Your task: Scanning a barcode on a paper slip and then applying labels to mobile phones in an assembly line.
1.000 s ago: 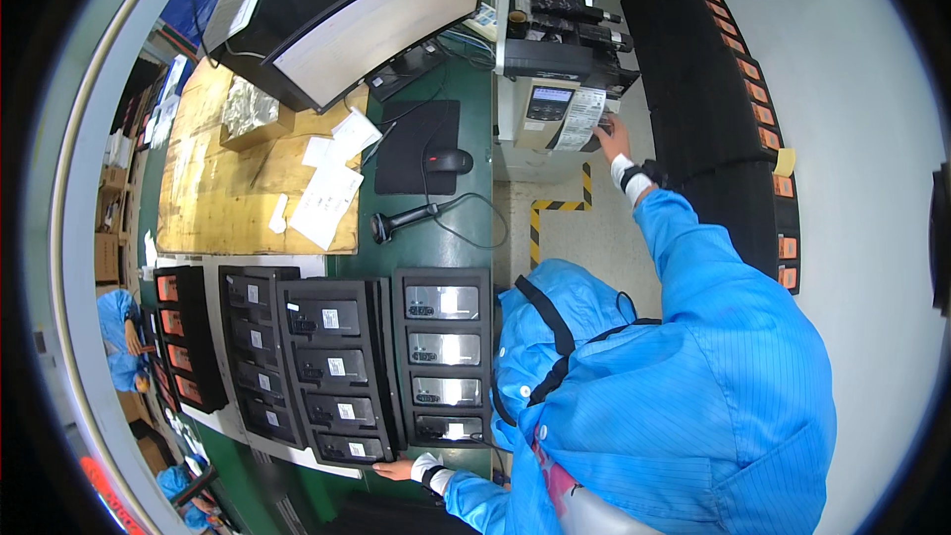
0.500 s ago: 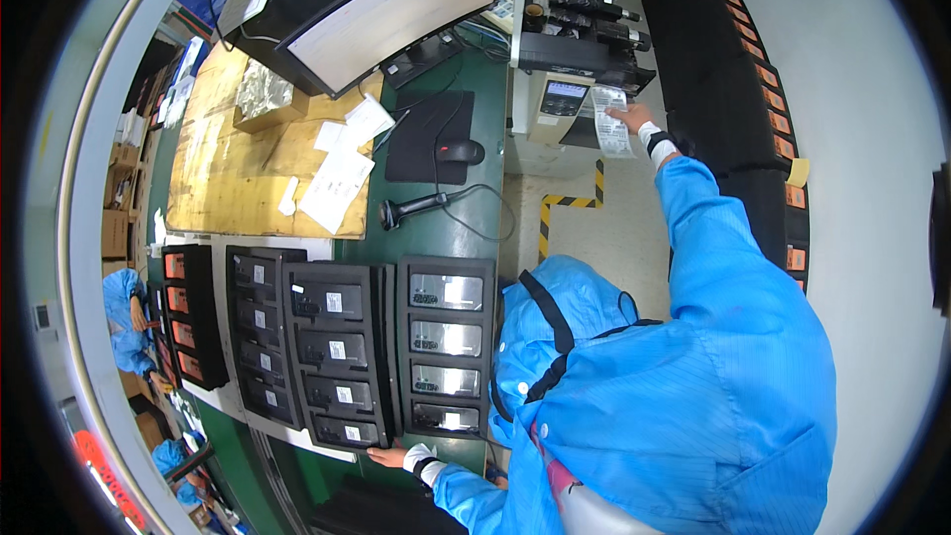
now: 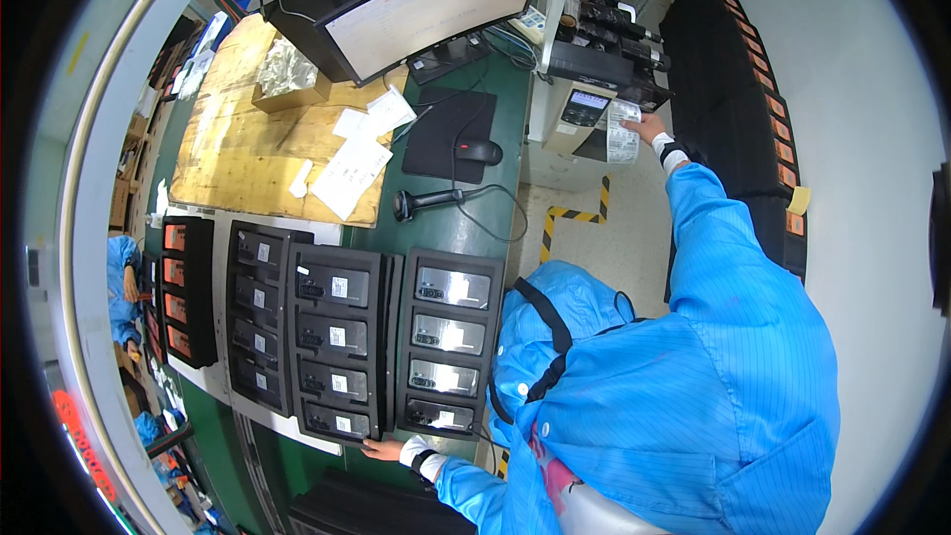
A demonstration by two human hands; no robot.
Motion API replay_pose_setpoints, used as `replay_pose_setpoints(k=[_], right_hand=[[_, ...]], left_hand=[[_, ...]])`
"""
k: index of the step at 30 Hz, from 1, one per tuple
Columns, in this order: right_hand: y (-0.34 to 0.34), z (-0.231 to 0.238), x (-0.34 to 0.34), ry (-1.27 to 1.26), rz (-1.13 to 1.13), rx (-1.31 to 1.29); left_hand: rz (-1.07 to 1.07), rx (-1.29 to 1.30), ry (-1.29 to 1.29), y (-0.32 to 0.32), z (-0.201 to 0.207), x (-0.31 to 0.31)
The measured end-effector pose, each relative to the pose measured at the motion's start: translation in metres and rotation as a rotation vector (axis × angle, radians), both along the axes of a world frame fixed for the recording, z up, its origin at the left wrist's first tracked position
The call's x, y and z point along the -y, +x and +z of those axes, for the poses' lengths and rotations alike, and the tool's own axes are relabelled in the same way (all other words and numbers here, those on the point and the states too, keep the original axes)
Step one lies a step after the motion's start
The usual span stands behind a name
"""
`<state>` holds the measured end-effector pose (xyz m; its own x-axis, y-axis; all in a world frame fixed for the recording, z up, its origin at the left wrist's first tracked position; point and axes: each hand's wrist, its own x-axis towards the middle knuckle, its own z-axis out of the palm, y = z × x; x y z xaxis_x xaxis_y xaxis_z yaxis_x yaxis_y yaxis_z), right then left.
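My right hand [image 3: 649, 127] reaches far forward and pinches the edge of a white printed label strip [image 3: 624, 135], which hangs from the front of a label printer [image 3: 578, 114] with a small lit display. My left hand [image 3: 382, 449], fingers stretched out, is at the near corner of a black tray [image 3: 378, 376]; whether it presses on the tray is hard to see. That tray holds several dark flat devices with white labels. Beside it on the right lies another black tray [image 3: 495, 282] of glossy flat devices.
A monitor [image 3: 436, 15], a mouse [image 3: 479, 152] and a corded barcode scanner [image 3: 426, 202] stand on the green bench. Papers [image 3: 350, 173] lie on a yellow board. Black trays with orange labels [image 3: 188, 287] sit at left; a tall black stack [image 3: 728, 89] lines the right wall. Another person's sleeve [image 3: 123, 282] shows far left.
The whole view has shifted slightly, so the bench and printer appear farther right. My right hand stays on the label strip, and my left hand remains by the tray corner.
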<state>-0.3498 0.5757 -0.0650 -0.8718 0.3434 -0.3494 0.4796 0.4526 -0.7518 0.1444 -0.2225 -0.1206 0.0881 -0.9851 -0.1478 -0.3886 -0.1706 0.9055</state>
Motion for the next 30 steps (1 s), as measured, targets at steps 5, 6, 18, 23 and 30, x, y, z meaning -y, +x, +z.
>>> replay_pose_setpoints(k=[5,6,18,23,30], right_hand=[[0.021,-0.024,-0.034,0.800,0.074,0.355],[0.030,-0.016,-0.065,0.768,0.436,0.424],[0.101,0.102,0.366,-0.272,1.546,0.120],[0.093,0.108,0.459,-0.497,1.661,0.152],[-0.023,-0.026,0.454,0.114,1.134,-0.174]], left_hand=[[-0.042,0.036,-0.051,-0.037,0.013,0.007],[-0.038,-0.038,-0.024,-0.047,0.014,0.010],[-1.378,-0.141,0.431,-0.189,0.134,-0.177],[-1.126,-0.434,0.234,-0.188,0.145,-0.159],[-0.236,-0.150,-0.257,-0.089,0.102,0.004]])
